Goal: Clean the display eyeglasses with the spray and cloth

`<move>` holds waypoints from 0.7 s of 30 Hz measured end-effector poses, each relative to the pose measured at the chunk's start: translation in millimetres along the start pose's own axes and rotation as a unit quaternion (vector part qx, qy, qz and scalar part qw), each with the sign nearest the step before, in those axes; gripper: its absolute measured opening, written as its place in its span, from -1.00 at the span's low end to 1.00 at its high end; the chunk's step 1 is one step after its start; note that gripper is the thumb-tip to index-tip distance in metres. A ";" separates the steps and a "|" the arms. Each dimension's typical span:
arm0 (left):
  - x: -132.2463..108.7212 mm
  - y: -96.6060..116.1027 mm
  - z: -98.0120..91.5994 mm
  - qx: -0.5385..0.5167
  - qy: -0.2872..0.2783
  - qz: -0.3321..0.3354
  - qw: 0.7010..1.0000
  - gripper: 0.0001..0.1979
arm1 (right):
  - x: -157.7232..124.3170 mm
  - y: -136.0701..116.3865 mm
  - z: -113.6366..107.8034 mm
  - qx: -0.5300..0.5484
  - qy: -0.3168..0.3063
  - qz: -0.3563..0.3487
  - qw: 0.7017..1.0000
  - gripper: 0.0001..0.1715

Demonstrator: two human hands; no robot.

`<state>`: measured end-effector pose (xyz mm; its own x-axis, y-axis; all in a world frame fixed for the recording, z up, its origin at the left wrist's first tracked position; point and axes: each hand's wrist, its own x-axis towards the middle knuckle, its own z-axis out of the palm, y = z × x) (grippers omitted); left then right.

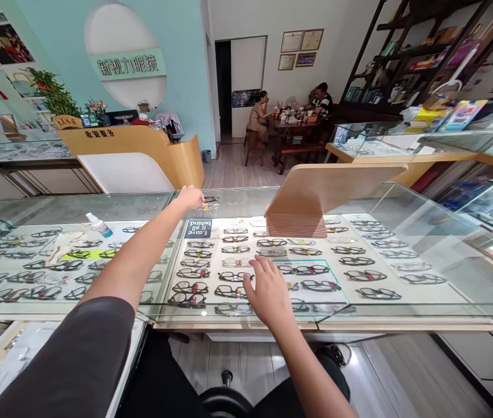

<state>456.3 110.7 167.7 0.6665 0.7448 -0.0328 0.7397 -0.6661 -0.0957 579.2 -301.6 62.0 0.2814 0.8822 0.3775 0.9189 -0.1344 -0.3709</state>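
Observation:
My left hand (pixel 191 197) is stretched far out to the back edge of the glass counter (pixel 246 200). Its fingers curl down onto a pair of eyeglasses (pixel 211 205) with a yellow tag, lying by a dark-framed pair; the fingertips are partly hidden. Closer to me, my right hand (pixel 269 288) is held palm down over the glass top, fingers apart and holding nothing. Rows of eyeglasses (pixel 235 249) show through the glass around it. A dark printed card (pixel 199 228) lies at the display's back left corner.
A tan tilted board (pixel 329 188) on a ribbed base stands on the counter. To the left are a spray bottle (pixel 99 225) and a pale cloth (pixel 66 245). Below me is a stool (pixel 224 400). Two people sit at a table (pixel 292 125) in the background.

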 end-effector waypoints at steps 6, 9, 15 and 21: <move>31.3 -12.1 -1.0 0.002 -0.068 0.006 0.998 -0.77 | -1.9 0.4 1.6 -0.010 0.008 -0.004 1.000 -0.60; 41.4 -13.0 -1.3 -0.005 -0.095 0.006 0.995 -0.75 | -1.9 0.5 1.4 -0.014 0.008 -0.002 1.000 -0.61; 40.9 -3.7 -1.2 0.000 -0.087 0.013 0.996 -0.72 | -0.5 -0.9 -1.7 -0.016 -0.003 0.002 1.000 -0.63; 11.9 6.7 -13.3 0.001 -0.053 0.036 0.998 -0.77 | 1.3 -1.4 -3.6 -0.011 -0.005 0.003 1.000 -0.65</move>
<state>470.5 114.6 179.9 0.7041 0.6951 -0.1456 0.6898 -0.7181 -0.0922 579.2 -301.9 66.0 0.2838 0.8856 0.3678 0.9235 -0.1492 -0.3534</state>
